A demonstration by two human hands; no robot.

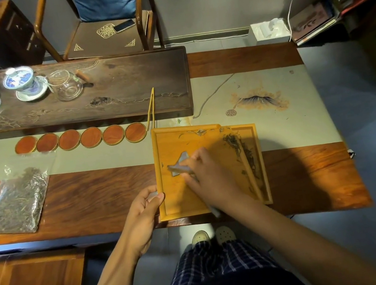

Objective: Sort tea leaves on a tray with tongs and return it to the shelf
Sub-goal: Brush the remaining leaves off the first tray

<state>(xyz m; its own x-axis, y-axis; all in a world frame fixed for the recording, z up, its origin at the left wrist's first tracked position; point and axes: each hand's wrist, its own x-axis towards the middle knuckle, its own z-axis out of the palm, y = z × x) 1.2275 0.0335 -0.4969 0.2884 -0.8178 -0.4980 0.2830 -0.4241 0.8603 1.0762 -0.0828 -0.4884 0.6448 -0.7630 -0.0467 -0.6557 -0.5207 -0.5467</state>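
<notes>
- While the left hand (pixel 143 211) pinched the tray (pixel 179 200) by its near-left edge, the right hand (pixel 208 176) gripped a blurred grey tool on it.
- Tea leaves (pixel 238 145) lay heaped along the tray's right side, so sorting looked well along.
- Tongs (pixel 151 110) rested unused beyond; shelving remained.

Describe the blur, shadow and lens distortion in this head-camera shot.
Head view: the right hand and the grey tool it holds are motion-blurred; the hand shades the tray's middle; wide-angle bending bows the table's edges; the left hand, pinching the tray's rim, stays sharp.
</notes>
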